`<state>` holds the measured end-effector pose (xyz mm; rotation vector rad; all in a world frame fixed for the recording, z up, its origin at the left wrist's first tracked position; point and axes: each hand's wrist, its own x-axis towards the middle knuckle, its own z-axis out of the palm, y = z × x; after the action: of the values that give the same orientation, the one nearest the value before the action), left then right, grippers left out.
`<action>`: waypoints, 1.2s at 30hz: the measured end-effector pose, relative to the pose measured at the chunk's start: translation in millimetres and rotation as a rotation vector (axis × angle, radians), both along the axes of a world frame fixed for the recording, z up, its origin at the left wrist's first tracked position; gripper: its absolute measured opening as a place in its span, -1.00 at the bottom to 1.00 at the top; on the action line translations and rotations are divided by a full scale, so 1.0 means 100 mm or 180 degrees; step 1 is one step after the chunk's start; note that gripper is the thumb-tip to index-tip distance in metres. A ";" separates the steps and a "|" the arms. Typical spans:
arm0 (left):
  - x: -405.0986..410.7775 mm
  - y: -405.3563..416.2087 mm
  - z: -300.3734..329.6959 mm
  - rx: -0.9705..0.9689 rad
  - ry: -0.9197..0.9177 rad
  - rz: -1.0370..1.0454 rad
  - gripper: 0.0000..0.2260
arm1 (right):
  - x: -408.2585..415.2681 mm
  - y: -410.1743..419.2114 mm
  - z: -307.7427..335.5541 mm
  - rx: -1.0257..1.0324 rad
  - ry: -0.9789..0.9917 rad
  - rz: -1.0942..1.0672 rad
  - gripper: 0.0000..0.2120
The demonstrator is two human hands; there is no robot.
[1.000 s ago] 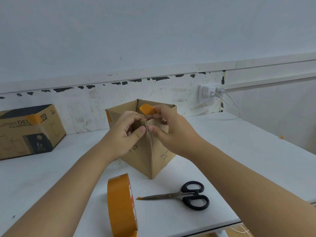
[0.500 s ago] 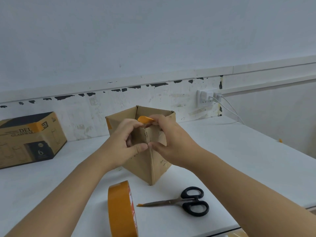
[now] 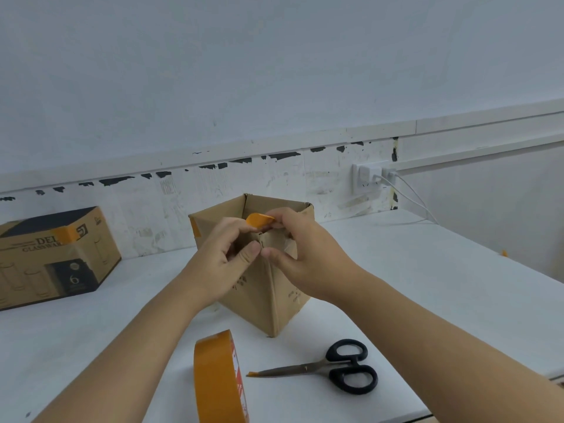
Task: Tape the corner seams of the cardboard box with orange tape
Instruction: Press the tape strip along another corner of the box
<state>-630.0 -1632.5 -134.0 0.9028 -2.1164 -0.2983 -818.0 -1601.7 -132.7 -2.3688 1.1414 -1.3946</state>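
Open-topped brown cardboard box (image 3: 259, 288) standing upright on white tabletop (image 3: 427, 285), nearest corner seam turned toward the camera

Left hand (image 3: 219, 264) at the top of that near seam, on the box's left face: fingers curled, thumb pressed against the cardboard just beside the seam, holding the box's upper edge

Right hand (image 3: 302, 254) on the box's right face, thumb tip nearly meeting the left thumb across the seam, fingers curled over the rim and pinching a short curled strip of orange tape (image 3: 259, 219)

Tape strip arched above the box's near top corner, one end under the right fingertips, other end by the left fingertips; whether stuck to the cardboard, impossible to tell

A patch of orange tape (image 3: 194, 228) on the box's left corner, near the rim

Roll of orange tape (image 3: 218, 380) standing on edge in front of the box, slightly to its left

Black-handled scissors (image 3: 323, 369) lying flat in front of the box to its right, blades pointing toward the roll, an orange scrap at the tip

Printed brown carton with a black panel (image 3: 52, 257) well to the left of the box, against the wall

White wall socket with plugs and cables (image 3: 370, 180) behind the box, to its right
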 end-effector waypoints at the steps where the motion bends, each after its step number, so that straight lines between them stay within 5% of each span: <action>1: 0.00 0.01 0.01 0.0059 0.0033 -0.0033 -0.74 | 0.00 0.00 0.00 0.0029 -0.0014 0.0013 -0.64; 18: 0.02 0.10 0.16 0.0395 0.0260 0.0026 -0.77 | 0.00 0.01 0.17 0.0606 -0.0530 0.0118 -0.80; 25: 0.00 0.36 0.40 0.0218 0.1085 0.0013 -0.70 | -0.02 0.23 0.35 0.0496 -0.0486 0.0163 -0.80; 32: 0.02 0.61 0.46 -0.0071 0.0471 0.0317 -0.91 | 0.00 0.44 0.33 0.0483 0.0004 0.0070 -0.80; 36: 0.01 0.69 0.36 0.0165 0.0457 0.0354 -0.82 | -0.02 0.47 0.30 0.0734 -0.0111 0.0246 -0.79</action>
<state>-629.0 -1563.8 -97.7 0.9955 -1.9271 -0.3511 -819.7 -1554.8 -102.8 -2.1951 1.1222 -1.2038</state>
